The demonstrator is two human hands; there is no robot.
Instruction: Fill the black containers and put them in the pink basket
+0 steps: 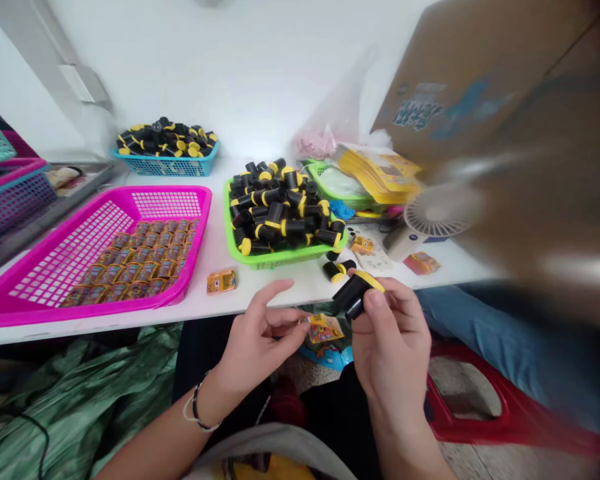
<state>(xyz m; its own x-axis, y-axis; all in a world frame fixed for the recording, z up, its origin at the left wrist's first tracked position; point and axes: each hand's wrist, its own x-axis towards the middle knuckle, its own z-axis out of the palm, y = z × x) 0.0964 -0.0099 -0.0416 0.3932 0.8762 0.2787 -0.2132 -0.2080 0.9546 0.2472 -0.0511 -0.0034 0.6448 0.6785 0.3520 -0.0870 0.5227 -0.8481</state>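
Observation:
My left hand (260, 337) is closed in a pinch at the corner of a small yellow printed label (326, 328), its index finger raised away. Beside it, my right hand (393, 327) grips a black canister with a yellow cap (351, 293), tilted between thumb and fingers. Both hands are just off the table's front edge. Behind them stands a green basket (260, 261) heaped with black, yellow-capped canisters (280, 207). Two or so loose canisters (333, 270) lie by its front corner. A small stack of printed labels (221, 281) rests on the white table (215, 233).
At left, a pink basket (193, 267) contains rows of canisters wrapped in printed labels (140, 263). A blue basket (165, 165) of canisters stands farther back. To the right are a small fan (437, 213), yellow printed packaging (380, 170), a large cardboard box (460, 87) and a red stool (510, 407).

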